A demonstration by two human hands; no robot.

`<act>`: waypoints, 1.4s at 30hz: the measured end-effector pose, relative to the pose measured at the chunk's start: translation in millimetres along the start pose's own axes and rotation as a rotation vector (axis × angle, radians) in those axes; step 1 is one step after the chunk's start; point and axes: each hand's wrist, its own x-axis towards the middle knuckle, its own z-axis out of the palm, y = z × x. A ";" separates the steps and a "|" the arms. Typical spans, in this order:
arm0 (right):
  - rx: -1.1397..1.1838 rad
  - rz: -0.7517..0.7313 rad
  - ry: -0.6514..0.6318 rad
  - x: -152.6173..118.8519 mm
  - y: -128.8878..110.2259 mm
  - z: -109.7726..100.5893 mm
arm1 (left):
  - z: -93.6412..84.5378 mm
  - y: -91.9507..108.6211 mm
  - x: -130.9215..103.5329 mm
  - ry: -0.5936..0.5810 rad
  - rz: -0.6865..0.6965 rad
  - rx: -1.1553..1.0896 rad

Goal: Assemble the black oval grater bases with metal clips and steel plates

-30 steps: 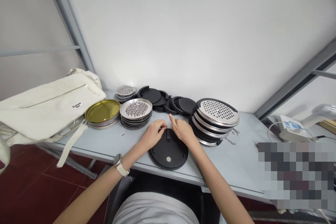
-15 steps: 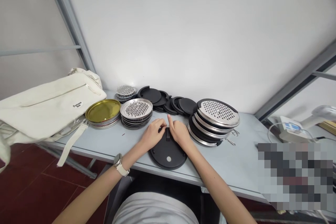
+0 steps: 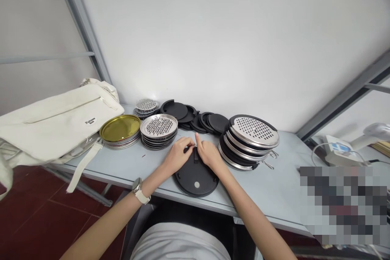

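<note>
A round black disc with a pale dot lies at the table's front edge. At its far edge, my left hand has thumb and fingertips pinched together by a small metallic piece, too small to make out. My right hand rests on the disc's far right side, thumb up and the other fingers curled down against it. Behind my left hand stands a stack of round grater plates. To the right of my right hand is a tall stack of silver graters with black rims.
Gold-topped round lids are stacked at the left beside a cream bag. Loose black discs and small grater plates lie along the wall. A white device with a cable sits at the far right.
Both hands and the black disc keep nearly the same place. The whole view has shifted very slightly.
</note>
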 end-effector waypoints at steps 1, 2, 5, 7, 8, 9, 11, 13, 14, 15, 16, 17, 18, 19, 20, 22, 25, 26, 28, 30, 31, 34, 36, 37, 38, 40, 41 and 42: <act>-0.004 -0.015 -0.005 0.0 0.6 0.0 | 0.0 0.0 -0.1 0.000 0.004 0.002; 0.000 -0.029 -0.010 0.3 0.8 -0.1 | -0.1 0.1 -0.3 0.001 0.009 0.004; 0.172 0.051 -0.010 1.5 -0.6 -2.3 | -0.9 0.3 -1.0 0.010 0.018 0.025; 0.334 0.168 -0.010 2.2 -3.0 -4.7 | -1.4 0.1 -1.4 0.013 0.019 0.045; 0.388 0.213 -0.008 2.4 -4.3 -5.8 | -1.5 -0.2 -1.6 0.014 0.018 0.053; 0.416 0.239 -0.004 2.5 -5.3 -6.7 | -1.6 -0.5 -1.7 0.014 0.017 0.061; 0.422 0.243 0.008 2.4 -6.5 -7.5 | -1.5 -1.1 -1.9 0.014 0.017 0.072; 0.428 0.246 0.019 2.5 -6.5 -7.1 | -1.3 -1.4 -2.1 0.013 0.023 0.088; 0.430 0.246 0.023 2.6 -6.3 -6.6 | -1.2 -1.4 -2.2 0.011 0.029 0.099; 0.431 0.245 0.027 2.7 -6.0 -6.1 | -1.1 -1.3 -2.3 0.009 0.033 0.111; 0.432 0.243 0.030 2.9 -5.7 -5.7 | -1.1 -1.1 -2.4 0.007 0.037 0.122; 0.432 0.241 0.032 3.0 -5.5 -5.4 | -1.1 -0.9 -2.5 0.006 0.038 0.129; 0.431 0.239 0.033 3.1 -5.4 -5.3 | -1.2 -0.6 -2.5 0.004 0.039 0.131; 0.428 0.239 0.033 3.1 -5.4 -5.3 | -1.4 -0.3 -2.6 0.003 0.037 0.128; 0.424 0.238 0.032 3.0 -5.5 -5.4 | -1.6 0.0 -2.6 0.001 0.035 0.122; 0.412 0.236 0.031 2.7 -5.8 -5.8 | -2.0 0.6 -2.7 -0.002 0.026 0.104; 0.386 0.222 0.032 2.5 -6.1 -5.7 | -2.0 0.9 -2.7 -0.002 0.012 0.073; 0.375 0.216 0.031 2.6 -6.0 -5.5 | -1.9 0.9 -2.6 0.000 0.011 0.065; 0.355 0.202 0.025 2.9 -5.5 -4.9 | -1.6 0.9 -2.5 0.004 0.012 0.052; 0.337 0.190 0.019 3.2 -5.0 -4.4 | -1.5 1.0 -2.2 0.005 0.014 0.042; 0.329 0.186 0.017 3.4 -4.8 -4.2 | -1.5 1.1 -2.0 0.004 0.015 0.037; 0.311 0.182 0.016 3.6 -5.0 -4.2 | -1.8 1.2 -1.6 0.004 0.012 0.012; 0.304 0.188 0.016 3.5 -5.6 -4.8 | -1.8 1.0 -1.5 -0.004 0.009 -0.008; 0.302 0.193 0.015 3.4 -5.9 -5.1 | -1.7 0.9 -1.5 -0.007 0.006 -0.013; 0.301 0.197 0.014 3.3 -6.2 -5.5 | -1.6 0.8 -1.5 -0.010 0.003 -0.014; 0.301 0.198 0.010 3.0 -6.5 -6.1 | -1.4 0.9 -1.6 -0.008 0.001 -0.008; 0.300 0.196 0.008 2.9 -6.5 -6.4 | -1.4 1.1 -1.6 -0.004 0.001 -0.003; 0.299 0.191 0.006 2.7 -6.4 -6.5 | -1.4 1.5 -1.5 0.001 0.003 0.002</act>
